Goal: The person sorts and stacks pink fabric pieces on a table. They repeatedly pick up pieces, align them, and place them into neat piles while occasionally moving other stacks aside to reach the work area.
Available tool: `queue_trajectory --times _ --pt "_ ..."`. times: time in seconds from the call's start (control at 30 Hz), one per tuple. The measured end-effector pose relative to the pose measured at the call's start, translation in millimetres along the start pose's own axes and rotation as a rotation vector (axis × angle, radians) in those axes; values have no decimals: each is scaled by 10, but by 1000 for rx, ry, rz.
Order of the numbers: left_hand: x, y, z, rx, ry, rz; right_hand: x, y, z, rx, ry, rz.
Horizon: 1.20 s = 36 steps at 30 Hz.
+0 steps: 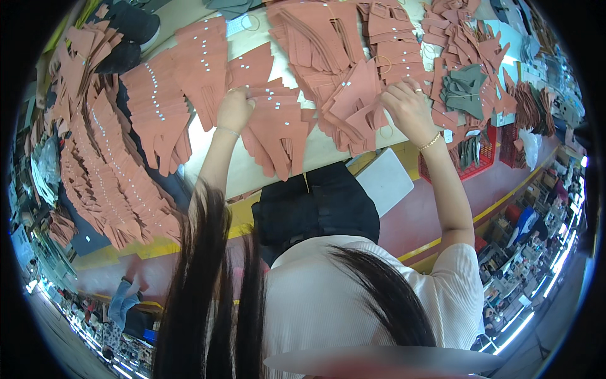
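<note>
Many rust-coloured cut pieces lie in fanned stacks on a pale table [328, 148]. My left hand [235, 108] rests on one fanned stack [278, 123] whose pieces carry small white stickers, and its fingers curl over the upper edge of a piece. My right hand [407, 104], with a ring and a gold bracelet, pinches a piece at the edge of a neighbouring pile of folded rust pieces [356, 104]. A rubber band [380, 63] lies just above that pile.
More rust stacks [113, 158] run down the left side. Grey-green pieces [464, 88] sit at the right, above a red basket [487, 155]. Dark shoes [136, 25] lie at the top left. Below the table are a white panel [386, 180] and black cloth [315, 211].
</note>
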State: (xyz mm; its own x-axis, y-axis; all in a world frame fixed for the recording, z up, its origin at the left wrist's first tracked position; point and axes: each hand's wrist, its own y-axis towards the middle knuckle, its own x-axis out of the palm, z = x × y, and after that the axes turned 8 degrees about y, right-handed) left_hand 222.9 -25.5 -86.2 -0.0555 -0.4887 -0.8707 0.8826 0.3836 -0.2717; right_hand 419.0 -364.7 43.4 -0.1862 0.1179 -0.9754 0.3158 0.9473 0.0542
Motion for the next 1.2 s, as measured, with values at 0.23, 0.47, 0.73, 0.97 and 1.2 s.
queue_trajectory --times 0.23,0.47,0.73,0.97,1.2 --pt "-513 -71 268 -173 -328 -413 -678 -124 -187 135 129 -35" --pt "-1113 -509 586 84 -379 -130 -1162 65 -578 60 171 -6" --pt "-1754 -777 707 51 -938 -164 -1149 656 -1243 -251 585 102" --pt "-2123 -1099 784 152 -1105 -138 -1010 1280 -1431 -234 792 311" --pt "-2125 -1257 660 180 -1141 -19 -963 1355 -1546 -85 1084 201"
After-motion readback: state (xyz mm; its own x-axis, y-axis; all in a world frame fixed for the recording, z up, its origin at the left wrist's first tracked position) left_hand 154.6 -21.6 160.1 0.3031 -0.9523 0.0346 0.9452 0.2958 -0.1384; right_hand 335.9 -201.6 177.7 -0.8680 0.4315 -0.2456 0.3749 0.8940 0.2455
